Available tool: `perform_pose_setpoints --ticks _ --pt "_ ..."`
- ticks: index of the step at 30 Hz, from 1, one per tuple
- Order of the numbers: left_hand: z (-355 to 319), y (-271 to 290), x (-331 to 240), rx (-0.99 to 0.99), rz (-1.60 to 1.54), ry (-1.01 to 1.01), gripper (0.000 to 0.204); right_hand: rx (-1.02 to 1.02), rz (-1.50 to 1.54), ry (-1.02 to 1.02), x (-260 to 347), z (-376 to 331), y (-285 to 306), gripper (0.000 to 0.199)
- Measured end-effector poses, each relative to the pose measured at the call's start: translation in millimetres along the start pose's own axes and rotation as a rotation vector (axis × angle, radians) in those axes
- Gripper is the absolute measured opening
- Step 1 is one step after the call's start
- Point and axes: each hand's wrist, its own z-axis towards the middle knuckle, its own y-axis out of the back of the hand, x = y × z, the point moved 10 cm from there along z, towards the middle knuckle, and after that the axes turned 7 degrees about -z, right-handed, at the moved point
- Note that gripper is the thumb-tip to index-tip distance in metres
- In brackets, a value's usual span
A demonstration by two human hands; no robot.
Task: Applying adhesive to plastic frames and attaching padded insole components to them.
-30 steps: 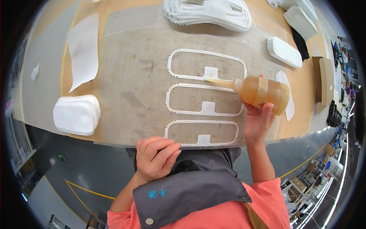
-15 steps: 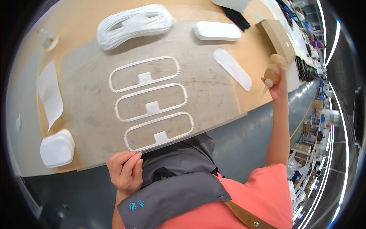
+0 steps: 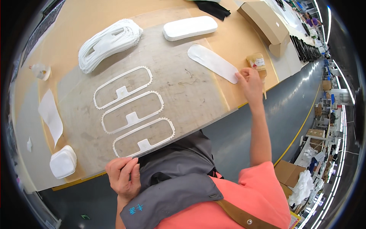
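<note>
1. Right hand (image 3: 251, 82), right of centre: grip closed on amber glue bottle (image 3: 257, 63) at tabletop (image 3: 87, 15) edge, beside white insole (image 3: 213, 63).
2. Left hand (image 3: 122, 176), lower left: loosely curled, empty, just below three white frames (image 3: 133, 110).
3. Upper left: frame stack (image 3: 108, 42); foam pad (image 3: 190, 27) above.

White frames (image 3: 131, 110) and insole (image 3: 213, 61), amber bottle (image 3: 257, 62), tan table (image 3: 95, 19).

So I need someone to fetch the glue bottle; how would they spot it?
Start at the tan workbench and follow its near edge to the person's right hand. Just past those fingers sits the amber squeeze bottle, the only translucent brown thing among white foam pieces.
</note>
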Motion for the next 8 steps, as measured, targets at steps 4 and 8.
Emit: perform_pose_setpoints --ticks 4,8 --pt "5 -8 -10 0.019 -0.039 -0.035 0.017 -0.017 0.096 0.089 -9 5 -9 0.021" --pt "-2 -1 -4 0.011 -0.015 -0.012 0.018 0.111 0.108 0.156 44 16 28 0.019"
